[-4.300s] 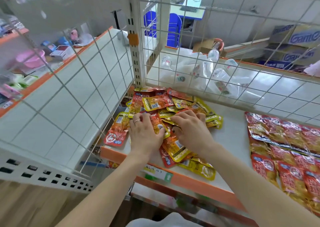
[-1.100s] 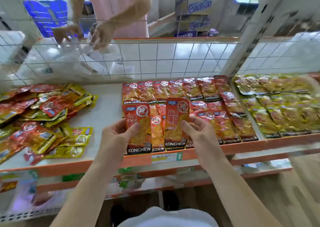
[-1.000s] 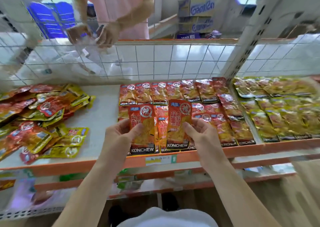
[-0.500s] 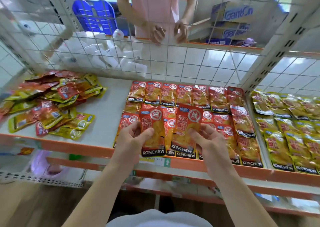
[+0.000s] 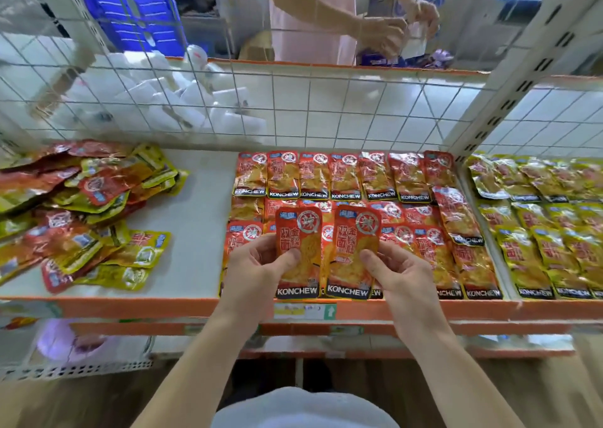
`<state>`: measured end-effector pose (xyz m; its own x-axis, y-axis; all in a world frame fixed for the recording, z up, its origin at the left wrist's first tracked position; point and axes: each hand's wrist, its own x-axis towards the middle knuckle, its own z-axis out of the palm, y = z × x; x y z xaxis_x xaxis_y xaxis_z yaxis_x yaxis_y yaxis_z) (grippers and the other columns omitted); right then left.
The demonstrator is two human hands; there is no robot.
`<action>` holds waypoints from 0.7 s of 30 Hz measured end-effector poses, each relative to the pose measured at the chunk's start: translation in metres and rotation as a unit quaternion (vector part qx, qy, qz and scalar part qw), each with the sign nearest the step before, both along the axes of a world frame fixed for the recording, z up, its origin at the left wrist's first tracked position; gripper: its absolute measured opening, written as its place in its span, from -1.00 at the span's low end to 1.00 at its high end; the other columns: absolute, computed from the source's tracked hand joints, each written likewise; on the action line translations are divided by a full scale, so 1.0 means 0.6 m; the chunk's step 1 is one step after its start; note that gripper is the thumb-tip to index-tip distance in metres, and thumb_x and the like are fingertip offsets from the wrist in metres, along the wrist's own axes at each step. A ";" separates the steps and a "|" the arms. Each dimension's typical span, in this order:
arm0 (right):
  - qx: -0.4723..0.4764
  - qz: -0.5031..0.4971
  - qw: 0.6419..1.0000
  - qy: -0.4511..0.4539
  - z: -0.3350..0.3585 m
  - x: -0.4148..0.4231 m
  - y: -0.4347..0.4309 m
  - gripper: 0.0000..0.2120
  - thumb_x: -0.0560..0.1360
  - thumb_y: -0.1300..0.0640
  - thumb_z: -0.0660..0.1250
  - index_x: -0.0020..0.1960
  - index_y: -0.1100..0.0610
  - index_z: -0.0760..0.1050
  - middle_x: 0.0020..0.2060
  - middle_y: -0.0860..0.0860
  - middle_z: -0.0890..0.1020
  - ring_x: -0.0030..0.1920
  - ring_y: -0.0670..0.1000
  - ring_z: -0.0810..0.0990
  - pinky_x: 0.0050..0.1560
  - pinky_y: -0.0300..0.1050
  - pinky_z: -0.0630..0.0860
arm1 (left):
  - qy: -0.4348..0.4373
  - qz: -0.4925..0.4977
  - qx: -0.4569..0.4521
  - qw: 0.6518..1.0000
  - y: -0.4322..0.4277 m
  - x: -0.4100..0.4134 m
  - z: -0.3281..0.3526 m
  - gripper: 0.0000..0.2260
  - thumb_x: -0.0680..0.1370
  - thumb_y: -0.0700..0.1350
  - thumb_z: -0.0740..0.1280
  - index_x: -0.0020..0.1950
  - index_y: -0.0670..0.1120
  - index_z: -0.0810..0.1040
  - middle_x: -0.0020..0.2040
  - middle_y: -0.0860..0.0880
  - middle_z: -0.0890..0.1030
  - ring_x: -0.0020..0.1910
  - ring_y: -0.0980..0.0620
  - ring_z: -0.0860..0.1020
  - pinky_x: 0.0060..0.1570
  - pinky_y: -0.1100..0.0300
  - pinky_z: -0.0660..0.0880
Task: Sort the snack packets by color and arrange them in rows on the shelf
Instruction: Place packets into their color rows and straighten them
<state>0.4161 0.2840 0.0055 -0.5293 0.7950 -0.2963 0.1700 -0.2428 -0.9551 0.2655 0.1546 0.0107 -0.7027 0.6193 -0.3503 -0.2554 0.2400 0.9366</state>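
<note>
Nearest: white cloth [image 5: 303, 408] at the bottom edge, below both forearms.
Lower shelf [image 5: 326, 329]: orange-edged, under the main one; its contents are blurred.
Shelf [image 5: 202, 218]: white top and orange front lip, which bears a price label [image 5: 305, 310] with a green arrow; the print is too small to read.
Left hand [image 5: 257, 271]: thumb on the front and fingers [image 5: 290, 254] curled round the left red packet [image 5: 298, 251], held upright over the front rows.
Right hand [image 5: 401, 274]: grips the right red packet [image 5: 354, 248] the same way, just beside the first.
Writing: both packets read KONCHEW on a black bottom band, with Chinese characters and a round seal above.
Red rows [image 5: 346, 176]: red packets laid flat in overlapping rows, partly hidden by the hands and held packets; KONCHEW shows on many.
Mixed pile [image 5: 81, 205]: red and yellow packets heaped loose at the left of the shelf, apart from the rows.
Yellow rows [image 5: 538, 232]: yellow packets in rows in the next bay, right of the white post [image 5: 522, 68].
Wire grid [image 5: 293, 108]: white mesh along the back of the shelf.
Behind the grid: white packs [image 5: 169, 98] in a heap, a blue plastic item [image 5: 140, 16], and another person [image 5: 310, 19] in pink handling something small and white.
</note>
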 end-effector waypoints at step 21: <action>0.049 -0.125 0.988 -0.081 -0.001 -0.013 -0.058 -0.70 0.57 0.25 0.37 0.28 0.09 0.58 0.03 -0.06 0.73 0.10 -0.05 0.68 0.15 0.06 0.62 | -0.040 -0.117 0.043 0.991 0.014 -0.087 -0.014 -0.78 0.56 -0.26 0.42 -0.05 0.09 0.65 -0.10 0.06 0.73 -0.04 -0.03 0.71 -0.04 0.03 0.64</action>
<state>0.4082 0.2489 0.0048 -0.2647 0.9236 -0.2773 0.2696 -0.2052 -0.9408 0.2134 0.1630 0.0026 -0.5077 0.7920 -0.3390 -0.2770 0.2225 0.9347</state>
